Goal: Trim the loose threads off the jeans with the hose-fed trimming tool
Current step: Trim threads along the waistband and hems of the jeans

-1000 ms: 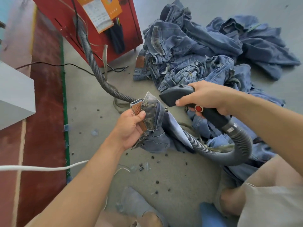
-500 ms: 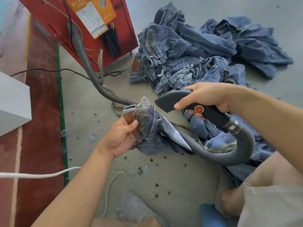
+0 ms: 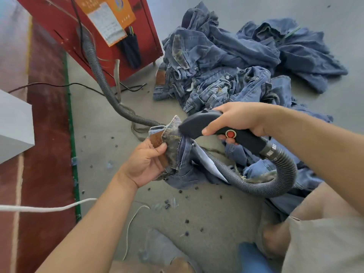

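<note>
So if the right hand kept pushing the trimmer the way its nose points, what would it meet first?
The right hand aims the trimming tool left, so its nose would first meet the folded jeans waistband that the left hand holds; it looks practically touching already.

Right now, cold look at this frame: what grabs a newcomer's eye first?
Centre frame, the right hand grips the black trimming tool by its handle, its nose against the folded waistband of the jeans that the left hand pinches at the brown patch. The ribbed grey hose loops from the handle round under the jeans and back to the red cabinet top left. A heap of blue jeans fills the floor behind.
</note>
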A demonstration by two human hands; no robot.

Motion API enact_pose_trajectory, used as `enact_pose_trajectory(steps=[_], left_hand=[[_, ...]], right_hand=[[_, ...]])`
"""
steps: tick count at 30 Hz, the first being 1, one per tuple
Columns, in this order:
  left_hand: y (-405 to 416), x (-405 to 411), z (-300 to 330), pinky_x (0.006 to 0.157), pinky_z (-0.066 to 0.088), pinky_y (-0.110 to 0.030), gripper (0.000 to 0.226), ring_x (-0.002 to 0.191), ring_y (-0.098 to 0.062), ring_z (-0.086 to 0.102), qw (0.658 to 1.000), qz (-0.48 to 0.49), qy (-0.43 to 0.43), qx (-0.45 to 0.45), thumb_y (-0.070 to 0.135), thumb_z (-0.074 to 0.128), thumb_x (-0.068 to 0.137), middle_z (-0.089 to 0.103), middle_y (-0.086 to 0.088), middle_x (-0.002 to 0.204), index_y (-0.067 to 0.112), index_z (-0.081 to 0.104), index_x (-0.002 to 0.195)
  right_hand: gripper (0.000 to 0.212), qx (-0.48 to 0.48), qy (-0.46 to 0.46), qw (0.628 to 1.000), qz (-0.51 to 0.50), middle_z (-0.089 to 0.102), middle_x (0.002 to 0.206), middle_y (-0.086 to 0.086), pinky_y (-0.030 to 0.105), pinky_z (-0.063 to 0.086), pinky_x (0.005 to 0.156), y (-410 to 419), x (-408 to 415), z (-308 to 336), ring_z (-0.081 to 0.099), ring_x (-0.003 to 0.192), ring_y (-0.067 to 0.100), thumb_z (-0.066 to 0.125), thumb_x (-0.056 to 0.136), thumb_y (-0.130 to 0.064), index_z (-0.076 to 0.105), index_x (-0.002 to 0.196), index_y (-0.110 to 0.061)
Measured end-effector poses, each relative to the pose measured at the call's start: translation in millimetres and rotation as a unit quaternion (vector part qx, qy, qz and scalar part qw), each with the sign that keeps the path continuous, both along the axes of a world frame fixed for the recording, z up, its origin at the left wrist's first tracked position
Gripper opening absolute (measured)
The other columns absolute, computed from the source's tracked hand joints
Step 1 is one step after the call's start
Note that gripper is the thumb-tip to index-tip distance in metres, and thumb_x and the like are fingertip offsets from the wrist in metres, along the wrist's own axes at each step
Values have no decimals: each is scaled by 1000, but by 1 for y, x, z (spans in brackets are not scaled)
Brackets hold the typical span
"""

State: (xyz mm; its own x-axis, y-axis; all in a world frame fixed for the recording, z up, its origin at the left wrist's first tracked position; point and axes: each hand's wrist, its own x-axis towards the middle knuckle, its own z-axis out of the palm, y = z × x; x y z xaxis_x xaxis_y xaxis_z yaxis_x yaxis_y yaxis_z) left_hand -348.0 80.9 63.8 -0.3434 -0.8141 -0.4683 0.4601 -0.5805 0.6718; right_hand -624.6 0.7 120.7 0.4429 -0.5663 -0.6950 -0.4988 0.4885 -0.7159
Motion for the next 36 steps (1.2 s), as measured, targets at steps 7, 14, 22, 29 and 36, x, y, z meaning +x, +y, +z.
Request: enact_pose_trajectory(steps=[7,14,22,29,36], left_hand=[[-12,-7,12,93,60,-43,36,105,-31,72,996,27,-78,38,-2,41,104,68,-24,123,-6,58,135],[-22,-20,29,78,64,-41,35,94,-32,74,988,121,-59,82,-4,33,106,69,-26,116,-10,57,131],[-17,-22,34,99,56,-47,39,125,-39,62,988,88,-73,104,-2,37,107,58,-29,139,-9,51,142],[-22,-25,42,73,64,-38,26,83,-24,74,985,88,-118,87,9,39,110,73,-15,96,2,63,117],[-11,-28,67,120,36,-54,55,130,-44,52,997,-74,30,-11,-6,32,91,53,-33,136,-20,40,143]], right_hand=[[28,-274,97,955,-53,68,70,13,35,55,52,8,13,6,61,51,25,80,89,-31,61,101,-13],[29,-360,202,892,186,63,74,-5,30,43,54,46,24,24,59,58,1,75,84,-45,55,89,-25],[27,-268,147,952,-30,68,68,11,35,54,47,23,26,18,62,46,23,78,90,-30,59,98,-13],[35,-277,151,947,-56,68,54,3,23,48,47,40,27,9,62,44,15,81,83,-44,66,76,-13],[73,-231,50,945,-225,56,69,6,32,45,56,32,26,6,54,60,17,96,55,-59,63,90,-4]])
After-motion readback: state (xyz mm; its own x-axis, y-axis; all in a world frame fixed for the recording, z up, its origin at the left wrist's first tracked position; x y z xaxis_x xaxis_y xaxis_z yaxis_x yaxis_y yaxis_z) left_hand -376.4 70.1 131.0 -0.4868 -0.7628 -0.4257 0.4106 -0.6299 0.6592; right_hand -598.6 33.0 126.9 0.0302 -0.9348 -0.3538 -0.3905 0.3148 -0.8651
